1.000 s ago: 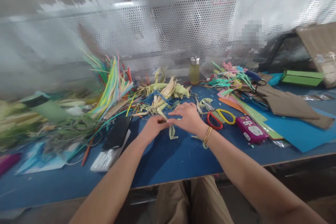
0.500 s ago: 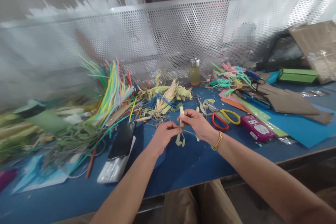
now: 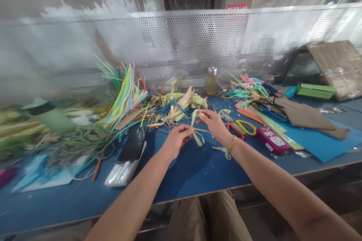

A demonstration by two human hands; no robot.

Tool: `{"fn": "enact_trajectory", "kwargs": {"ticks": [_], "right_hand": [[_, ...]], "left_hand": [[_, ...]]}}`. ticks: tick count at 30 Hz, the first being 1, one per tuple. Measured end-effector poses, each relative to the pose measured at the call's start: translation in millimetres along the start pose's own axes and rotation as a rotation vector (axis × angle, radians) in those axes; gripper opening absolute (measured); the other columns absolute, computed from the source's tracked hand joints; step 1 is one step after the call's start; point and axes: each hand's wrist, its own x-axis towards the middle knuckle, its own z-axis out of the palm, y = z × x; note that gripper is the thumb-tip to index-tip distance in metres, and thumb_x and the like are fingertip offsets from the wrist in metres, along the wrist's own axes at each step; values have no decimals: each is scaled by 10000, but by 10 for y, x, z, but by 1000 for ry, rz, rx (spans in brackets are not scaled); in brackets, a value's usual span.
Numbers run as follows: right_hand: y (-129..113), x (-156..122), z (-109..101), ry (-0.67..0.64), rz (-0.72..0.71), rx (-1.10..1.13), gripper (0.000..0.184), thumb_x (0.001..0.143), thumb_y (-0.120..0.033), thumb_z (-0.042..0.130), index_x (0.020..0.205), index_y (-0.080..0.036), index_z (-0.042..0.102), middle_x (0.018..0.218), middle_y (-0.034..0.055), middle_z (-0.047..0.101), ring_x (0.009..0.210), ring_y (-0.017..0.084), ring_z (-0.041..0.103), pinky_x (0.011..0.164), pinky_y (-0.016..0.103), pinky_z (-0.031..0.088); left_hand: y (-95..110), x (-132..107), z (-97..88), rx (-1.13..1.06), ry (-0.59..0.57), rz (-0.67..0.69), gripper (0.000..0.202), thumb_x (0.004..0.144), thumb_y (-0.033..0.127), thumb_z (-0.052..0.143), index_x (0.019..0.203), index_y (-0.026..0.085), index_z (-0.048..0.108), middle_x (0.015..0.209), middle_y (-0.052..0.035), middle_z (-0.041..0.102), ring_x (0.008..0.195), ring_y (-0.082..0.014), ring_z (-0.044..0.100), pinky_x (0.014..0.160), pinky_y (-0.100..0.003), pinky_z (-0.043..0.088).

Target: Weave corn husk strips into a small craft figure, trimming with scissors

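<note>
Between my two hands is a pale green strip of corn husk (image 3: 199, 140), its loose ends hanging and looping over the blue table (image 3: 195, 180). My left hand (image 3: 178, 140) pinches the strip near its middle, thumb against fingers. Higher and to the right, my right hand (image 3: 212, 123) has thumb and fingers closed at the strip's upper end. A gold bracelet (image 3: 232, 143) circles the right wrist. Beside that wrist lies a curled husk piece (image 3: 227, 153). Scissors with red and yellow handles (image 3: 246, 127) rest just right of the right hand.
Corn husks (image 3: 185, 103) are heaped beyond my hands. A phone (image 3: 132, 145) lies on a white package at left, near colourful pipe cleaners (image 3: 124, 98). A lidded jar (image 3: 211, 83) stands by the perforated metal screen (image 3: 186, 37). Rightward are a purple case (image 3: 271, 140) and blue paper (image 3: 322, 141).
My hands have drawn slightly apart, with the left lower on the strip. The strip's ends now fan out to the right. The curled piece by my right wrist shows more fully. The view has shifted.
</note>
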Motion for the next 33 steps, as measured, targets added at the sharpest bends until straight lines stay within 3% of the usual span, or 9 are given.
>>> {"fn": "enact_trajectory", "kwargs": {"ticks": [2,4,7,11,15,20,24,33], "right_hand": [[-31,11,-53,146,-183,-231,266,834,-453,662,902,-196,657,831,33,667,749,161,597,727,315,459],[-66,-20,-65,170,-383,-491,240,857,-418,655,775,-194,637,756,35,647,729,167,567,727,320,429],[-90,-101,-7,-13,-540,-780,270,857,-412,678,701,-195,644,734,43,669,761,187,581,772,338,398],[-63,-151,73,-165,-483,-974,221,884,-406,656,831,-197,708,818,57,718,795,202,610,743,327,370],[-64,-139,74,-193,-430,-996,200,927,-322,595,802,-195,685,761,40,693,757,180,591,701,304,340],[-57,-146,89,-239,-376,-970,266,871,-370,654,687,-184,609,685,21,631,677,149,523,648,285,293],[-19,-180,142,-282,-325,-897,290,897,-232,546,615,-184,497,617,-11,534,602,116,428,591,274,234],[7,-211,217,-332,-345,-664,286,871,-160,495,607,-191,391,596,-44,429,589,100,387,587,249,246]], "left_hand": [[-6,34,-2,-124,84,7,334,579,374,872,706,176,635,655,19,611,600,-84,525,542,-200,355],[-15,67,-3,-213,144,23,374,545,363,896,701,175,612,659,18,615,606,-83,541,547,-192,383],[-35,111,-9,-267,160,62,396,518,341,915,707,167,613,654,18,616,583,-76,537,554,-195,418],[-61,159,-45,-240,129,133,407,516,307,917,780,163,641,679,10,641,582,-85,547,539,-200,414],[-70,183,-84,-96,129,200,405,530,244,899,832,175,639,594,45,597,501,-67,462,475,-194,315],[-82,195,-94,-16,100,202,398,546,270,881,853,169,649,586,45,585,496,-74,451,488,-212,302],[-98,218,-117,33,135,227,391,536,265,883,827,174,637,534,71,530,463,-68,397,476,-219,265],[-69,163,-78,-69,208,235,371,506,285,890,717,168,609,619,31,625,586,-107,560,611,-234,435]]}}
